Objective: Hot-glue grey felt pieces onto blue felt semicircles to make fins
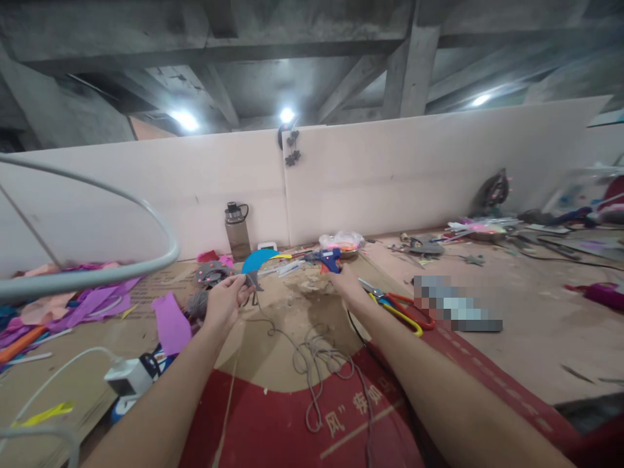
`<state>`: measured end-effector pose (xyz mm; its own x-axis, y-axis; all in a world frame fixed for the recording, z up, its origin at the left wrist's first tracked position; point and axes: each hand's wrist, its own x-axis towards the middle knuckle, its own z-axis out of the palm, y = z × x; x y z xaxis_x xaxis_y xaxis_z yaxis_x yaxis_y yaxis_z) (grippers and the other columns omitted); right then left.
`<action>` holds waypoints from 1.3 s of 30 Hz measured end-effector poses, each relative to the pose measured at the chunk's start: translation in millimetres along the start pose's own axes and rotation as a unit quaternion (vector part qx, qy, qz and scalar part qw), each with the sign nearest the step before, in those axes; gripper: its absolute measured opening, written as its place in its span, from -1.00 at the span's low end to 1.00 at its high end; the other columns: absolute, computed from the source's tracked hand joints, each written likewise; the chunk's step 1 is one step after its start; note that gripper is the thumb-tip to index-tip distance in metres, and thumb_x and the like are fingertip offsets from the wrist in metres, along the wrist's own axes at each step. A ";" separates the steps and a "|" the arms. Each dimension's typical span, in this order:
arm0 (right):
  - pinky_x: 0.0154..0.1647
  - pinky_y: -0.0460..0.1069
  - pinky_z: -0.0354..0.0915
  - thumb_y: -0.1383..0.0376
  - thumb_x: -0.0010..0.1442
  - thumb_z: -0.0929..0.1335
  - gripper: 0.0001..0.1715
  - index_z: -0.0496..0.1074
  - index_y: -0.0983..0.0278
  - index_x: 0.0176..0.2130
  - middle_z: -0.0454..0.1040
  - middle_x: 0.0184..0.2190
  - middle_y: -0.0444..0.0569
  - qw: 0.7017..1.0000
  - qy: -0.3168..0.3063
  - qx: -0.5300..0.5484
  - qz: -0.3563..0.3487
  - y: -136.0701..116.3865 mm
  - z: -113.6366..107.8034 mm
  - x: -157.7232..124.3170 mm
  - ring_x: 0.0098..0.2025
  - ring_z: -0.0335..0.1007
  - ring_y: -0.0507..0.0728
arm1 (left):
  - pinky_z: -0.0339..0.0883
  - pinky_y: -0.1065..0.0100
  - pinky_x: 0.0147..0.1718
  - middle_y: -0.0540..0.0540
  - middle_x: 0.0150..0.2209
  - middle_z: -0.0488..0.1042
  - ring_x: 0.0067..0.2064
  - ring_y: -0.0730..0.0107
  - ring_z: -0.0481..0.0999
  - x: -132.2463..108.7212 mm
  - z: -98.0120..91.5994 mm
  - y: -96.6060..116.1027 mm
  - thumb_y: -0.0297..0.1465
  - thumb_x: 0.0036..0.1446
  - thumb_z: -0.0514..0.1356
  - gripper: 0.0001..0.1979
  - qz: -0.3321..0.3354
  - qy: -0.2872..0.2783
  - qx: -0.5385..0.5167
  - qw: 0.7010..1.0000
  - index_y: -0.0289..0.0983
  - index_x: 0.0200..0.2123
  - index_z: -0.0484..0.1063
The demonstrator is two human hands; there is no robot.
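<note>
My left hand [228, 299] is closed in a pinch at the lower edge of a blue crescent-shaped piece [258, 260] with a thin yellow end. Grey yarn [319, 357] trails from near these fingers and lies in loose loops over the cardboard. Further right, my right hand [345, 283] grips a blue hot glue gun [331, 260]; its nozzle points left. Part of its handle is hidden by the fingers. A ball of grey yarn [197, 303] and a grey piece with pink dots [212, 273] lie just beyond my left hand.
Scissors with orange handles [412, 309] and a yellow-handled tool [403, 320] lie beside my right forearm. A bottle [237, 231] stands against the white partition [195, 182]. Purple felt scraps [170, 323] and a white charger [129, 377] are on the left. A pale tube [146, 270] arches in at left.
</note>
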<state>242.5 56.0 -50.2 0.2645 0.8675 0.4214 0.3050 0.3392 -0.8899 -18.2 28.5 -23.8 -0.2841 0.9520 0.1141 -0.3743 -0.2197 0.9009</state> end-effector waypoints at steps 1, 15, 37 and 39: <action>-0.56 -0.07 0.17 0.28 -0.06 0.29 -0.78 0.38 0.31 -0.34 0.38 -0.61 -0.10 1.000 0.003 0.001 0.005 -6.7 0.1 -3.4 -0.56 0.26 0.06 | 0.46 0.36 -0.36 -0.08 -0.49 0.50 -0.45 0.45 0.50 0.6 -0.8 -0.9 -0.48 -0.22 0.33 -0.87 0.001 -0.001 0.000 1.000 -0.37 -0.52 0.44; -0.29 0.01 0.25 0.25 0.15 0.24 -0.77 0.34 0.27 -0.18 0.43 -0.32 -0.02 0.977 -0.186 0.016 -0.104 -87.8 2.1 -73.7 -0.31 0.33 0.11 | 0.44 0.31 -0.31 -0.02 -0.47 0.49 -0.45 0.45 0.49 -11.1 7.7 -7.6 -0.30 -0.28 0.37 -0.73 0.015 -0.023 0.083 0.996 -0.34 -0.49 0.48; -0.18 0.06 0.24 0.28 0.22 0.19 -0.62 0.22 0.23 0.05 0.45 -0.13 0.08 0.958 -0.198 -0.120 -0.167 -77.9 6.5 -75.7 -0.16 0.37 0.20 | 0.44 0.28 -0.29 -0.05 -0.48 0.51 -0.46 0.43 0.48 -24.5 17.8 -1.3 -0.23 -0.24 0.36 -0.71 0.029 -0.058 0.110 0.992 -0.32 -0.46 0.51; -0.18 0.06 0.25 0.28 0.22 0.19 -0.62 0.23 0.24 0.04 0.45 -0.14 0.08 0.958 -0.198 -0.122 -0.168 -78.2 6.2 -75.6 -0.16 0.37 0.20 | 0.44 0.28 -0.30 -0.04 -0.49 0.51 -0.47 0.43 0.48 -25.3 18.9 -0.3 -0.24 -0.25 0.36 -0.71 0.028 -0.052 0.107 0.993 -0.32 -0.47 0.51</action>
<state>193.0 -33.9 -13.5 -0.2387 0.8106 0.5348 0.5292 0.5703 -0.6283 5.8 8.5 -19.1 -0.2014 0.9591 0.1990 -0.1621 -0.2330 0.9589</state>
